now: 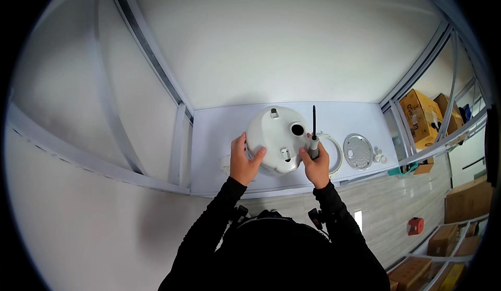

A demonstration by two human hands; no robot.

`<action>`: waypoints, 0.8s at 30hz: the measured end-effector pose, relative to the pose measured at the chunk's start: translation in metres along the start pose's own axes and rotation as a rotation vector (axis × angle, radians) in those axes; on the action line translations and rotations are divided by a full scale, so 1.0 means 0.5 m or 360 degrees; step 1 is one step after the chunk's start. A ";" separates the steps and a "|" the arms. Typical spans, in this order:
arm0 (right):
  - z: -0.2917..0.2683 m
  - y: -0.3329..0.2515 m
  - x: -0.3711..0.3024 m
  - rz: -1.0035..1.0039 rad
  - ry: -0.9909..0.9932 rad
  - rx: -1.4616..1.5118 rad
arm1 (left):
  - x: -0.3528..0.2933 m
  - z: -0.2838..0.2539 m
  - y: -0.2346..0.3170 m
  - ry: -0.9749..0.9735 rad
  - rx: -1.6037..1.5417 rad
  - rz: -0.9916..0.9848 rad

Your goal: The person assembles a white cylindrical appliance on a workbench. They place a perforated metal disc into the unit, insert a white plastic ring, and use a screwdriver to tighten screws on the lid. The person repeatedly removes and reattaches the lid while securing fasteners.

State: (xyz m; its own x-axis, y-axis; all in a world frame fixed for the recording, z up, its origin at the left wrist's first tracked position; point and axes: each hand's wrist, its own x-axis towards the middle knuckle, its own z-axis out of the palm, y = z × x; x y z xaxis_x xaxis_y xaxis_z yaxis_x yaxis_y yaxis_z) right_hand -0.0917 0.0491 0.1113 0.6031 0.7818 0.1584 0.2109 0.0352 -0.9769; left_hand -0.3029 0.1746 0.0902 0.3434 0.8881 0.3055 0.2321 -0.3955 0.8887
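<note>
A white rounded appliance housing (271,137) sits on the white table (214,134), with a dark round hole and two small recessed slots on its upper face. My left hand (244,161) grips its left side, thumb on top and fingers round the edge. At its right side, my right hand (317,167) is closed round a screwdriver (314,144) with a grey handle and a dark shaft pointing away from me. The right thumb lies close against the housing. Partly hidden behind my left hand is a pale piece (225,164).
Right of the housing lie a white ring (340,158), a round silver perforated plate (358,151) and several small white parts (378,156). Metal frame posts (180,145) border the table. Cardboard boxes (420,117) stand on shelving at right; a red stool (415,226) is on the floor.
</note>
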 end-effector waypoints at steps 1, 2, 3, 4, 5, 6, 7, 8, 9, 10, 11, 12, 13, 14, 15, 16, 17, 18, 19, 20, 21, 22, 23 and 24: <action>-0.001 0.000 0.000 -0.0010 -0.0012 -0.0007 | 0.001 0.003 0.000 0.0013 0.0009 0.0018; -0.001 -0.003 -0.002 -0.0024 -0.0017 0.0001 | 0.001 0.004 -0.001 0.0028 0.0019 0.0033; -0.002 -0.006 -0.004 -0.0038 -0.0023 0.0010 | 0.000 0.005 -0.002 0.0045 0.0029 0.0048; -0.002 -0.012 -0.005 -0.0053 -0.0031 0.0018 | -0.002 0.005 -0.003 0.0067 0.0046 0.0074; -0.004 -0.019 -0.007 -0.0121 -0.0023 0.0010 | -0.002 0.004 0.004 0.0084 0.0063 0.0100; -0.006 -0.029 -0.008 -0.0190 -0.0017 0.0002 | -0.003 0.003 0.011 0.0102 0.0081 0.0125; -0.008 -0.034 -0.007 -0.0259 -0.0011 -0.0006 | -0.004 0.002 0.018 0.0111 0.0097 0.0147; -0.017 -0.022 -0.004 -0.0317 0.0005 -0.0008 | -0.006 0.000 0.032 0.0114 0.0110 0.0168; -0.025 -0.005 0.004 -0.0375 0.0020 -0.0010 | -0.008 -0.002 0.046 0.0119 0.0123 0.0188; -0.033 0.009 0.010 -0.0433 0.0035 -0.0012 | -0.009 -0.005 0.060 0.0085 -0.0001 0.0136; -0.036 -0.003 0.013 -0.0355 0.0020 0.0085 | -0.010 -0.007 0.072 0.0057 -0.0126 0.0079; -0.040 -0.015 0.014 -0.0275 0.0006 0.0182 | -0.014 -0.008 0.082 0.0029 -0.0252 0.0021; -0.044 -0.029 0.014 -0.0195 -0.0009 0.0278 | -0.020 -0.005 0.089 0.0044 -0.0397 0.0026; -0.050 -0.046 0.013 -0.0163 -0.0027 0.0285 | -0.026 0.000 0.096 0.0062 -0.0547 0.0034; -0.056 -0.041 0.016 -0.0157 -0.0054 0.0346 | -0.033 0.005 0.104 0.0081 -0.0696 0.0043; -0.061 -0.032 0.018 -0.0150 -0.0081 0.0407 | -0.042 0.009 0.111 0.0092 -0.0709 0.0031; -0.061 -0.036 0.019 -0.0141 -0.0108 0.0475 | -0.050 0.009 0.118 0.0103 -0.0715 0.0020; -0.064 -0.042 0.016 -0.0122 -0.0106 0.0509 | -0.058 0.010 0.123 0.0114 -0.0722 0.0009; -0.068 -0.051 0.012 -0.0103 -0.0104 0.0543 | -0.063 0.012 0.128 0.0141 -0.0728 0.0032; -0.072 -0.059 0.008 -0.0082 -0.0100 0.0578 | -0.067 0.013 0.131 0.0165 -0.0733 0.0055; -0.076 -0.050 0.008 -0.0119 -0.0120 0.0619 | -0.072 0.014 0.133 0.0189 -0.0738 0.0078; -0.082 -0.037 0.009 -0.0157 -0.0139 0.0661 | -0.076 0.014 0.127 0.0158 -0.0737 0.0100; -0.087 -0.030 0.010 -0.0196 -0.0160 0.0706 | -0.079 0.010 0.119 0.0130 -0.0733 0.0125; -0.093 -0.028 0.009 -0.0194 -0.0188 0.0717 | -0.084 0.007 0.112 0.0101 -0.0729 0.0150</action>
State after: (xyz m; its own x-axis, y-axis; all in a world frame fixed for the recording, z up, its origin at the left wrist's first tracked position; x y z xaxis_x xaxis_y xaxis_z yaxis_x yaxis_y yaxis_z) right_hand -0.0562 0.0231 0.1323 0.4974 0.8199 0.2836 -0.0958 0.3769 -0.9213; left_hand -0.3013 0.1144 0.1260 0.2840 0.8715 0.3998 -0.2277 -0.3437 0.9111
